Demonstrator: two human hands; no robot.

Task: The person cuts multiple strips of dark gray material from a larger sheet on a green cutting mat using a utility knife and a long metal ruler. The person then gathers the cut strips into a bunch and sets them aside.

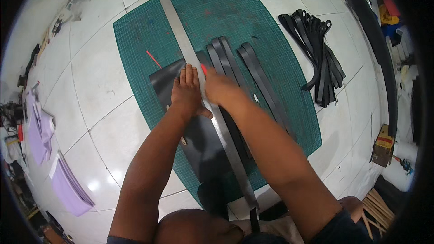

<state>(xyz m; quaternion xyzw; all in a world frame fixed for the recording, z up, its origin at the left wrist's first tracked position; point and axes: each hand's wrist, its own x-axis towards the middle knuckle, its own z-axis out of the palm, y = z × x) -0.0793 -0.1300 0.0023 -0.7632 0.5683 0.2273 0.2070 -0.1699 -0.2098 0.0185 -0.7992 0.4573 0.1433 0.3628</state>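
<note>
A long steel ruler (178, 25) lies slantwise across a black sheet (203, 144), which looks like leather or vinyl, on a green cutting mat (140, 31). My left hand (186, 89) presses down on the ruler and sheet, fingers stretched forward and thumb across the metal. In my right hand (219, 88) is a red cutter knife (204, 68), held against the ruler's right edge; its blade is hidden. Right of that hand, cut black strips (224, 56) lie side by side, with another folded black strip (260, 74) further right.
A looped bundle of black straps (318, 58) rests on the white tiled floor (101, 77), right of the mat. A thin red stick (153, 58) touches the sheet's far edge. Folded lilac fabric (68, 187) lies at left. Wooden sticks (377, 208) stand at lower right.
</note>
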